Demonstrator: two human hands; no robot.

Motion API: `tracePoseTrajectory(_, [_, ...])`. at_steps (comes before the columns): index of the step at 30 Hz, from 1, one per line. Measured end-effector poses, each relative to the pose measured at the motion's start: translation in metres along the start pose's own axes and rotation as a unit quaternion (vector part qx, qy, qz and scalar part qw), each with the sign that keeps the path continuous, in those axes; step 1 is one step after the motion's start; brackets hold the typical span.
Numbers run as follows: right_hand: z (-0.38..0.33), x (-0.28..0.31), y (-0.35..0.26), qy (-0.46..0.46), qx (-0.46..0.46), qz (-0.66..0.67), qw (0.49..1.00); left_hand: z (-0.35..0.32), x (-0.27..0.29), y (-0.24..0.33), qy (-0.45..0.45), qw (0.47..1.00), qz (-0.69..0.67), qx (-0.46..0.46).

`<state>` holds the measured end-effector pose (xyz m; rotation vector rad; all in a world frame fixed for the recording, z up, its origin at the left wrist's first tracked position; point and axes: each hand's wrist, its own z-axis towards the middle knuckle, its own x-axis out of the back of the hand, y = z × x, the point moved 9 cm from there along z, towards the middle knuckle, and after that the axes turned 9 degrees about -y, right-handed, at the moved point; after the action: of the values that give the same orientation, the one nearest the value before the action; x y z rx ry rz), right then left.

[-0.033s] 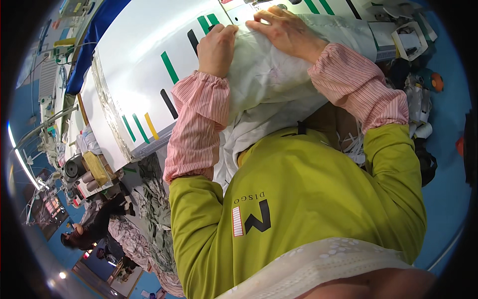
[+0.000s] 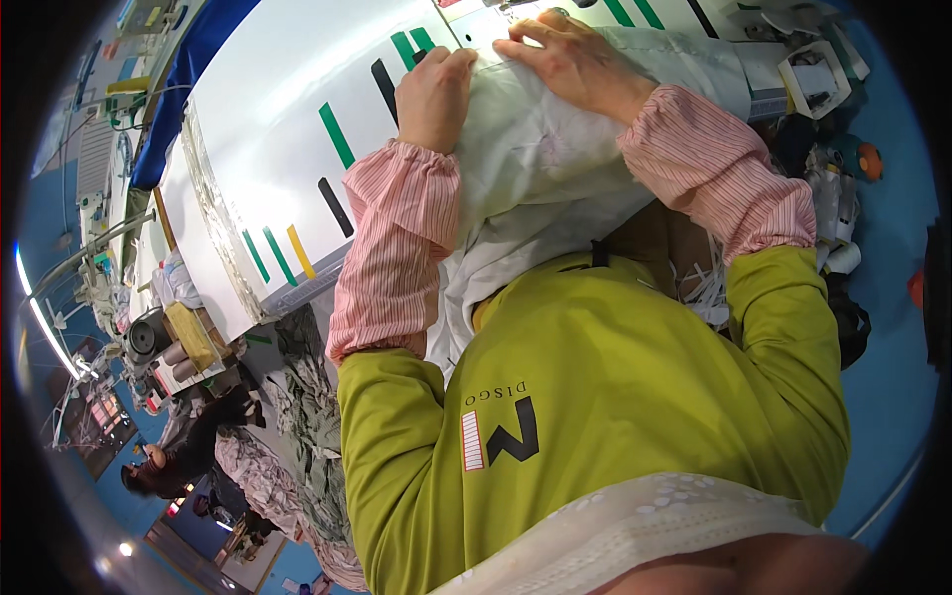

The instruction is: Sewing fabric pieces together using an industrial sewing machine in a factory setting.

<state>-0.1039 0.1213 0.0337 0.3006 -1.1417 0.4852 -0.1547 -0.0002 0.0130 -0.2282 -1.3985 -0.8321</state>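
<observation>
A large white cloth (image 2: 540, 164) drapes from the table top down over its near edge and into my lap. My left hand (image 2: 433, 97) is closed, with thumb and fingers pinching the cloth's far edge. To its right, my right hand (image 2: 575, 65) has bent fingers, and its thumb and forefinger nip the same edge. A small gap separates the two hands. Just beyond the right fingertips, a metal machine part (image 2: 526, 8) shows at the top rim, mostly cut off.
The white table (image 2: 268, 129) carries green, black and yellow strips and a ruler along its near edge. At right stands a white open box (image 2: 815, 79). Crumpled grey-green cloth (image 2: 312, 397) hangs at left below the table. Farther left, a person (image 2: 188, 451) in dark clothes bends forward.
Both hands have shifted very slightly to the right, still on the cloth's edge. Nothing else visibly differs.
</observation>
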Motion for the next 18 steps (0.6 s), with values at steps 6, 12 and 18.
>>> tracePoseTrajectory(6, [-0.019, 0.005, 0.034, -0.104, -0.044, 0.054, 0.992, 0.019, -0.014, 0.025, 0.006, 0.999, -0.032, -0.031])
tracePoseTrajectory(12, [-0.018, 0.011, 0.049, -0.038, -0.037, 0.079, 0.995, 0.036, -0.016, 0.02, 0.031, 0.997, -0.065, -0.03])
tracePoseTrajectory(18, [-0.013, -0.005, 0.059, -0.067, -0.021, 0.019, 0.997, 0.047, -0.016, 0.018, 0.019, 0.998, -0.032, -0.051])
